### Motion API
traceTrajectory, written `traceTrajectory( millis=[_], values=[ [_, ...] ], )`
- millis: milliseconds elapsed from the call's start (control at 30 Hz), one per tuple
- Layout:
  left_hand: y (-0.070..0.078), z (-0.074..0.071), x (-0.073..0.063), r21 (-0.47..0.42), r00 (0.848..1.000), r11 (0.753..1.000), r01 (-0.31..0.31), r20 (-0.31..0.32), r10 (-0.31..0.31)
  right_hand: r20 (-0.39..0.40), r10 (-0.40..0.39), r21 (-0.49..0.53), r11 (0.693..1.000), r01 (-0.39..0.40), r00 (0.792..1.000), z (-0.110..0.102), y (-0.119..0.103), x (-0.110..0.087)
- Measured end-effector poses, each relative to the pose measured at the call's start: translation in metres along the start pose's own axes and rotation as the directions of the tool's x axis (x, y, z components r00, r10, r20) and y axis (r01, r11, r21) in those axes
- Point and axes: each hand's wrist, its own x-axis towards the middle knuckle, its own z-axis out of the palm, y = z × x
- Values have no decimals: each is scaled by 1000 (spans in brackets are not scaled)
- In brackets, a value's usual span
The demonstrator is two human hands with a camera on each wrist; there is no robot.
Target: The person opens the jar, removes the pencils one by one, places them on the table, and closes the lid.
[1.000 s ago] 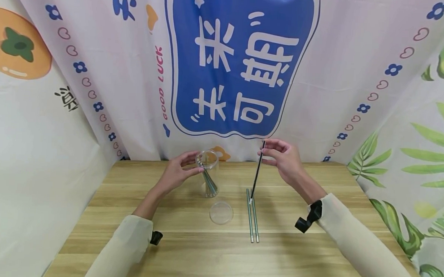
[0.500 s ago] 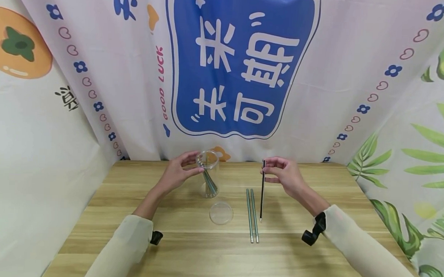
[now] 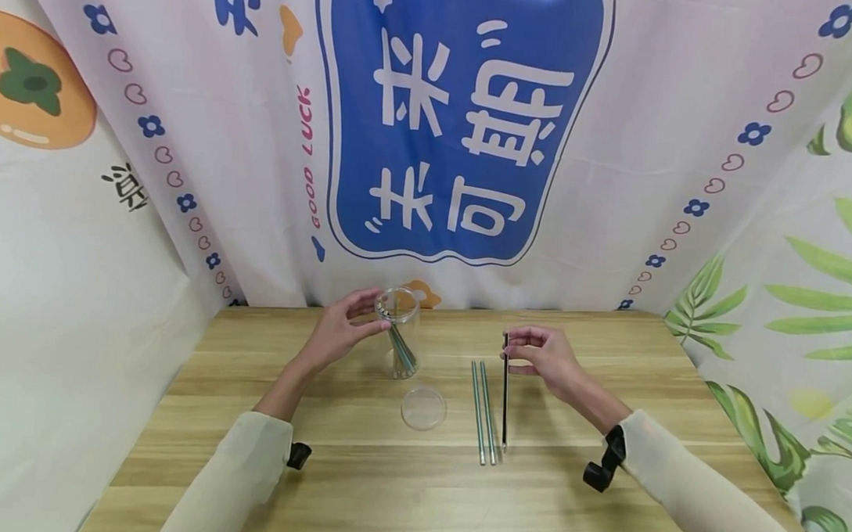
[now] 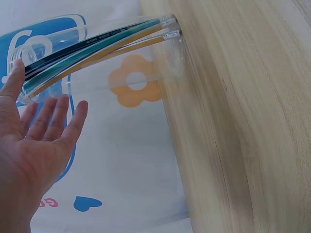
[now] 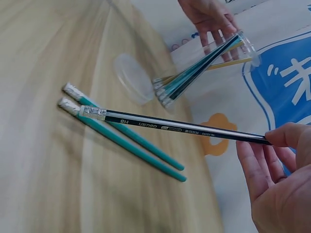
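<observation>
My right hand [image 3: 549, 360] pinches a black pencil [image 5: 180, 127] near its far end. Its silver-ferruled eraser end points down close over the table, just right of two teal pencils [image 3: 482, 417] lying side by side. In the right wrist view, lettering with "HB" shows on the black pencil. My left hand [image 3: 344, 326] holds a clear plastic jar [image 3: 408, 328] near its open rim, thumb on the near side and fingers on the far side. Inside the jar lean several pencils [image 4: 97, 46], black, teal and yellow, their eraser ends at the bottom.
A round clear lid [image 3: 424, 408] lies flat on the wooden table [image 3: 390, 492], between the jar and the teal pencils. Behind the table hangs a printed cloth [image 3: 612, 186], close to both hands.
My right hand has come down and nearer with the black pencil, which swung from slanting over the teal pencils to upright at their right. The left hand and jar stay put.
</observation>
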Motion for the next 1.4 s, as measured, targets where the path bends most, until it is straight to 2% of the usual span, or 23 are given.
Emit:
traceTrajectory(
  millis=[500, 867, 1400],
  values=[
    [-4, -1, 1, 4, 1000, 1000, 18, 8, -18, -11, 31, -1, 1000, -31, 999, 0, 21, 1],
    [-4, -2, 0, 6, 1000, 1000, 29, 11, -29, -36, 46, -43, 998, -48, 998, -3, 38, 10],
    [-3, -2, 0, 3, 999, 1000, 29, 14, -29, -86, 79, -59, 995, -84, 993, 4, 63, 25]
  ],
)
